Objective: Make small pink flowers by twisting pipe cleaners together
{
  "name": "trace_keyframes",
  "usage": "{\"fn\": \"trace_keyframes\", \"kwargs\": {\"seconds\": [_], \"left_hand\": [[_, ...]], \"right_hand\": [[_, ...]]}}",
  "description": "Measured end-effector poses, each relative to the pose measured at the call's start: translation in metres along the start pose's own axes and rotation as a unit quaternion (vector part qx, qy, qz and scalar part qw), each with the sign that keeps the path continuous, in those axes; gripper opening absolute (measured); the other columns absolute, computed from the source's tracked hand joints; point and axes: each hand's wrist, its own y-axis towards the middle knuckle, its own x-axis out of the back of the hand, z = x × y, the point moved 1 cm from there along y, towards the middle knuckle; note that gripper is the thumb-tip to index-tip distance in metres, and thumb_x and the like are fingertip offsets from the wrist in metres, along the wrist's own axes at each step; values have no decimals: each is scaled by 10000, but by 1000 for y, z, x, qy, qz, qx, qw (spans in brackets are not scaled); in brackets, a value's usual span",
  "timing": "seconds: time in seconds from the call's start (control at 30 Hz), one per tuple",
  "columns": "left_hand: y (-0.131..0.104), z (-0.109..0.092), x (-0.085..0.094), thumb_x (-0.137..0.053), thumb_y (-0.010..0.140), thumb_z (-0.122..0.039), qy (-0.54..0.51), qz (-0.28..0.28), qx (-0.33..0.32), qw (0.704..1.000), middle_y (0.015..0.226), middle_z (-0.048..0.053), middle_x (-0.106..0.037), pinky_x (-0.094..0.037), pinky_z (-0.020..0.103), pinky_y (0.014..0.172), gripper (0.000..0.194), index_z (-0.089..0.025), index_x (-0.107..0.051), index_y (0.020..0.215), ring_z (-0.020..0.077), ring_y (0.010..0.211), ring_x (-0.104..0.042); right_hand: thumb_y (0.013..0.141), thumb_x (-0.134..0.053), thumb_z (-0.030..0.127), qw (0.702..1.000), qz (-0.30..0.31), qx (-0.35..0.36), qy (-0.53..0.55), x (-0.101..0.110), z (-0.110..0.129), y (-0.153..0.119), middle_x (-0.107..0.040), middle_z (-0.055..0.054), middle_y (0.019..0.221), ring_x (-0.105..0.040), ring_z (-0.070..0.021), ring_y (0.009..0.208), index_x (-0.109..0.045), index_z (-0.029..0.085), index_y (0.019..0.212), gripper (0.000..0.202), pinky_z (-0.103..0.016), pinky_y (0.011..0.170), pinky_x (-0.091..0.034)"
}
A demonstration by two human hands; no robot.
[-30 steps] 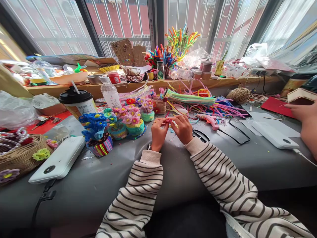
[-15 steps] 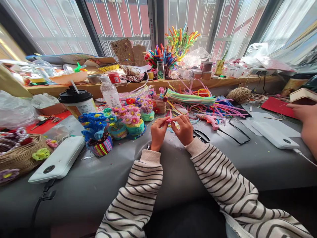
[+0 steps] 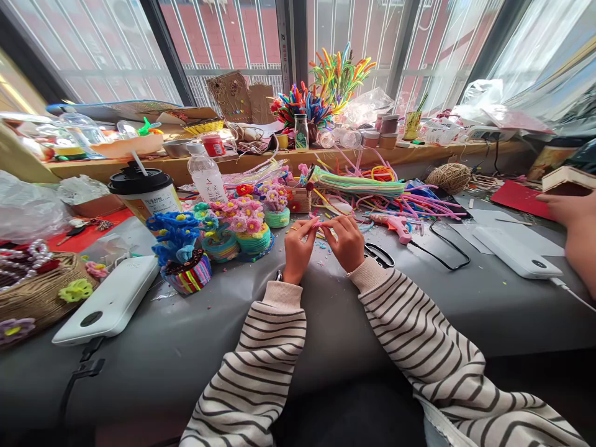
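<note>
Over the middle of the grey table, my left hand pinches a small pink piece between thumb and fingers. My right hand grips the same pink piece from the other side, with the fingertips of both hands nearly touching. The piece is mostly hidden by the fingers; it looks like fuzzy craft stem. Left of my hands stand pots of fuzzy flowers, one with pink blooms and one with blue blooms. Behind them lies a bundle of pale green stems.
A pink glue gun with a black cord and black-handled scissors lie right of my hands. White power banks lie on both sides. At the right edge, another person's hand holds a small wooden box.
The pink strip that stood up between my fingertips no longer shows upright. My fingers have shifted slightly around the piece.
</note>
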Motion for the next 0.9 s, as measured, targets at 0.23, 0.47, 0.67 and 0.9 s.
{"fn": "trace_keyframes", "kwargs": {"seconds": [0.23, 0.47, 0.67, 0.9], "left_hand": [[0, -1, 1, -476, 742, -256, 56, -7, -26, 998, 821, 51, -596, -402, 244, 731, 243, -217, -625, 931, 140, 768, -534], [1, -1, 1, -474, 746, -225, 86, -5, -42, 995, 828, 60, -618, -418, 245, 718, 231, -193, -631, 913, 134, 758, -551], [1, 3, 0, -489, 740, -238, 75, -9, -30, 997, 829, 63, -627, -438, 246, 716, 220, -179, -636, 893, 126, 751, -562], [1, 3, 0, -508, 727, -242, 37, -8, -22, 999, 808, 60, -628, -462, 222, 663, 205, -173, -642, 866, 114, 726, -566]], "right_hand": [[803, -415, 251, 999, 25, 16, -21, -1, 1, 0, -562, -50, 728, -477, -171, 755, -596, 181, 777, 196, -292, 724, -382], [812, -406, 244, 995, 25, 49, -78, -1, 2, 1, -558, -48, 696, -469, -157, 709, -602, 166, 739, 223, -267, 668, -373], [819, -403, 245, 994, 21, 57, -90, -1, 3, 0, -560, -42, 673, -470, -147, 700, -600, 160, 733, 232, -252, 643, -360], [814, -411, 237, 995, 2, 53, -89, -1, 2, 0, -561, -35, 653, -471, -142, 682, -587, 156, 679, 236, -246, 648, -359]]}}
